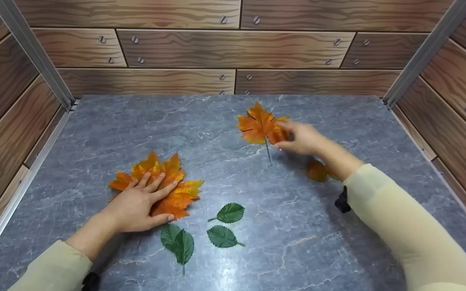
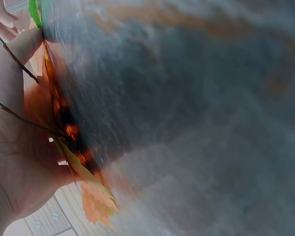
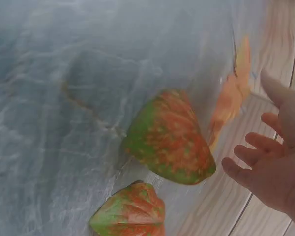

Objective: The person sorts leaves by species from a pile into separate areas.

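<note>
At the left side of the scene, a metal post (image 1: 34,52) stands against the wood-patterned wall (image 1: 233,48). A pale yellow sleeve leads to the left hand (image 1: 134,204), which lies flat with fingers straight and spread, the thumb out to the right. Under it, on the left part of the grey marbled table (image 1: 257,186), are overlapping orange maple leaves (image 1: 174,202), their yellow-tinged points showing beyond the fingers. Thin dark stems (image 2: 20,65) run past the palm in the left wrist view.

Just to the near right of that hand lie two overlapping green leaves (image 1: 184,246). Farther right, near the middle, are two single green leaves, one (image 1: 231,213) a little farther away with its stalk to the left, the other (image 1: 222,237) nearer with its stalk to the right.

At the far side, right of the middle, is a single orange maple leaf (image 1: 257,125), its stem pointing to the near side. The right hand (image 1: 306,138) is at its right edge, its fingers and thumb apart and gripping nothing; whether they touch the leaf I cannot tell. Red-and-green leaves (image 3: 172,137) lie on the table to the near right of that hand, partly under the forearm. A dark band (image 1: 342,200) shows by the right sleeve (image 1: 403,218).
</note>
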`<state>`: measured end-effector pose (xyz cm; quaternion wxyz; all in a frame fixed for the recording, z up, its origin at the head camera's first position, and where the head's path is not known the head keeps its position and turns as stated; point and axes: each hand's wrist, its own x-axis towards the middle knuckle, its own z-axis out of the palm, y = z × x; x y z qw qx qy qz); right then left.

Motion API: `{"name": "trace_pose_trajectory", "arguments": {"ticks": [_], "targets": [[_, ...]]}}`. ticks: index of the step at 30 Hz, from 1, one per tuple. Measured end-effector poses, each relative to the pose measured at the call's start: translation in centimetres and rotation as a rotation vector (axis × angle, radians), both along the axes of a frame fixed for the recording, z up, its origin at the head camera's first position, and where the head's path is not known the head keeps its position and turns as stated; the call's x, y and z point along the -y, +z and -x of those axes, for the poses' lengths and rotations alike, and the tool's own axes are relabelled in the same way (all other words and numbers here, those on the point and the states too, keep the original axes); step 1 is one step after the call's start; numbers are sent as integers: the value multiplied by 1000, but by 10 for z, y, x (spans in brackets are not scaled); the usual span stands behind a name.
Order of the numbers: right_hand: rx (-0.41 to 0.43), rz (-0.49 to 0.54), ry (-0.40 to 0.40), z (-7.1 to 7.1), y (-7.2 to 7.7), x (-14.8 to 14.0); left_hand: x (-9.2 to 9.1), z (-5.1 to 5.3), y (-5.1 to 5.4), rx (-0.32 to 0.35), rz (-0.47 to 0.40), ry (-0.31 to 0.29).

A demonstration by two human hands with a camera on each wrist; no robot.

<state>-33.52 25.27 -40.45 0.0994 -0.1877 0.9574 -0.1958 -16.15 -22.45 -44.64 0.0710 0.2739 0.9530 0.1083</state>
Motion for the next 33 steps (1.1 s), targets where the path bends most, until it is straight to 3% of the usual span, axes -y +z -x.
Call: {"name": "trace_pose_trajectory", "arguments": {"ticks": [3,6,14,23,33], "targets": [[30,-121,94,-11,-4,10,0,-1,0,1,0,-1],[67,-179,131,-19,-9,20,1,-2,0,6,-1,1],[110,-188,99,-26,-23,41,1,-2,-1,11,6,4],[31,-177,67,-32,-31,42,-2,-2,1,6,-5,5],[41,-149,52,-33,-34,43,-2,2,6,7,-38,-6]]}}
